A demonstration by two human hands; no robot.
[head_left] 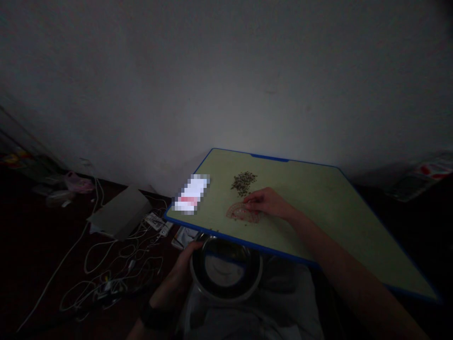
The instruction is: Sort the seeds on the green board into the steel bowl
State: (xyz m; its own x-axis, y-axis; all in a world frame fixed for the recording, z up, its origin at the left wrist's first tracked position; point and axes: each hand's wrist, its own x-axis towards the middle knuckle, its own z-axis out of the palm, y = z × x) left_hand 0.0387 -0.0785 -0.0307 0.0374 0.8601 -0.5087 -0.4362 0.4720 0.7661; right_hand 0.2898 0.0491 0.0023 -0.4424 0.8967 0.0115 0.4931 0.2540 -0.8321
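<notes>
My right hand (266, 202) pinches a clear protractor with red markings (238, 212), which rests on the pale green tabletop (304, 189) with its curved side away from me. Just beyond it lies a loose heap of small dark seed-like bits (243, 182). A few more bits are scattered near the protractor and at the blue front edge. Below that edge, my left hand (189, 259) grips the left rim of a round metal bowl (228, 292). The bowl is over my lap, its far side partly under the table edge. Some left fingers are hidden behind the rim.
A phone with a lit, blurred screen (192, 193) lies at the table's left end. On the floor to the left are a grey box (122, 212), tangled white cables (106, 288), a power strip (159, 223) and a pink bag (78, 182). A wall (226, 85) stands behind the table.
</notes>
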